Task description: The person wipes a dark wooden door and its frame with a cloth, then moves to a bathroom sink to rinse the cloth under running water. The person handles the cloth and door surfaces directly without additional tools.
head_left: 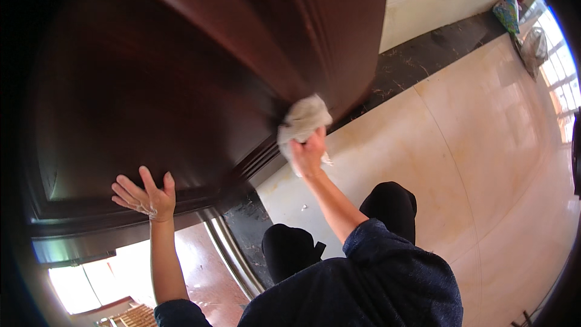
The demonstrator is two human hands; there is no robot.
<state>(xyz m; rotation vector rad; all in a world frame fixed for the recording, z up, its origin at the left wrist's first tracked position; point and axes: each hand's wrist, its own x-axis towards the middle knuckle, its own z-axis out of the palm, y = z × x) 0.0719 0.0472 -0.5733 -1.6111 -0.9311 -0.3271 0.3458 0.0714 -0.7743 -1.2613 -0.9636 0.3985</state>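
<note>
A dark reddish-brown panelled door (136, 95) with moulded edges fills the upper left of the head view. My left hand (149, 196) lies with spread fingers on the door's lower panel border and holds nothing; a bracelet or thread circles its wrist. Near the door's bottom corner, my right hand (311, 152) grips a crumpled whitish cloth (306, 116). The cloth lies against the moulding and is slightly blurred. Its far side and the fingertips beneath it are hidden.
Glossy beige floor tiles (454, 154) spread to the right, with a black marble strip (422, 54) crossing them. A metal track (233, 254) runs by the doorway. A small white scrap (304, 207) lies near my knees. Bags (534, 47) stand by a bright window, far right.
</note>
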